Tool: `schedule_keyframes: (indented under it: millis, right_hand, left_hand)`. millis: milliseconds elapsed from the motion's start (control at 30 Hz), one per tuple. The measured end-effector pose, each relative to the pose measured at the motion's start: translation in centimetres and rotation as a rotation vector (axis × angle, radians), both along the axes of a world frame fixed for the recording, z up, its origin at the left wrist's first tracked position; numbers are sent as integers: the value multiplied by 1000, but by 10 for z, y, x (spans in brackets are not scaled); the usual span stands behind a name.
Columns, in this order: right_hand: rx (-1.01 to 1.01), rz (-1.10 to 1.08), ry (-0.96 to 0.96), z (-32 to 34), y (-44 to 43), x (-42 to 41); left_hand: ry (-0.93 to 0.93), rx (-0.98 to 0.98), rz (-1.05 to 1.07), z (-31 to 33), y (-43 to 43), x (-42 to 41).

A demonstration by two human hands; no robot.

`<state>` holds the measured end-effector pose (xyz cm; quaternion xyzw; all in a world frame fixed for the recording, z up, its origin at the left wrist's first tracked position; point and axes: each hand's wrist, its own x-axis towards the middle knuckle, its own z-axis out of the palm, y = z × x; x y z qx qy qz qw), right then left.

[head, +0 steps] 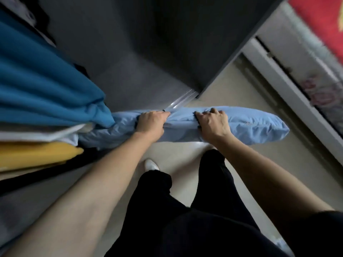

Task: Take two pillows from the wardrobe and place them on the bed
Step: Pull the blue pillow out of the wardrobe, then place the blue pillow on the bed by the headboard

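Both hands, left (151, 123) and right (212, 125), are clenched on the soft light-blue fabric pillow (250, 125), half out of the dark grey wardrobe (130, 52). Its inner end sits under hanging teal cloth (46, 86); pulling could drag that down.

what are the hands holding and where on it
Both hold the light blue pillow along its near long edge: left hand toward the wardrobe end, right hand near the middle, each grip bunching the fabric.

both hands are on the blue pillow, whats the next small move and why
Probably draw the light blue pillow rightward, clear of the wardrobe: the left hand and right hand grip it, but its left end sits under the hanging teal cloth.
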<state>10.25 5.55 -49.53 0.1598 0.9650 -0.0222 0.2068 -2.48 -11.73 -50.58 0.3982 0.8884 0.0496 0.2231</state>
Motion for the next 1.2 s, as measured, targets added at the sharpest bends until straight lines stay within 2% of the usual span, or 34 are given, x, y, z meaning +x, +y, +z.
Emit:
schedule_keyframes:
  millis: [267, 533, 900, 1000, 1200]
  right_hand:
    - [197, -184, 194, 162, 34, 94]
    - [331, -321, 349, 263, 146, 206]
    - [364, -490, 570, 320, 297, 347]
    - [391, -488, 626, 324, 333, 353]
    - [412, -478, 593, 314, 409, 325]
  left_hand:
    - [107, 182, -236, 145, 59, 53]
    - [283, 416, -314, 258, 182, 149]
    - [488, 573, -390, 344, 350, 280]
    - [484, 587, -389, 352, 385, 286]
    - [450, 596, -343, 344, 459, 263]
